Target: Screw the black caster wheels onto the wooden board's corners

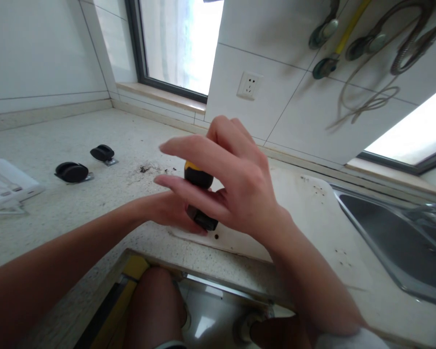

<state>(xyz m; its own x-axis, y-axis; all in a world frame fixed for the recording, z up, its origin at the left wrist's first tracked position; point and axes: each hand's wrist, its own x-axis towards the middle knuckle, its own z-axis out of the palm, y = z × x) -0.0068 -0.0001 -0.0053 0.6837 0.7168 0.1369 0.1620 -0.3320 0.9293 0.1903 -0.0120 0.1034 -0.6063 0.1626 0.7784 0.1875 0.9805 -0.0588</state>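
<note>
My knee shows just below the near edge of the countertop. My right forearm reaches in over that edge from the right and my left one from the left. A white board lies on the countertop, and my hands meet over its near left corner. My right hand is uppermost, thumb and forefinger partly spread, their tips apart, with a yellow-and-black handle between them; I cannot tell how firmly they press. Below it, above the board's near edge, sits a black piece. My left hand is against this piece, but most of its fingers are hidden, so I cannot tell how tightly it grips. A small dark hole in the board shows just beside the piece.

Toward the countertop's left end, a white power bank lies with a cable along it. Two black casters with metal plates lie between it and dark crumbs nearer my hands. At the board's right end is a metal sink. Beyond the far edge stands the tiled wall with a socket, a window to its left, and pipes and hoses to its right.
</note>
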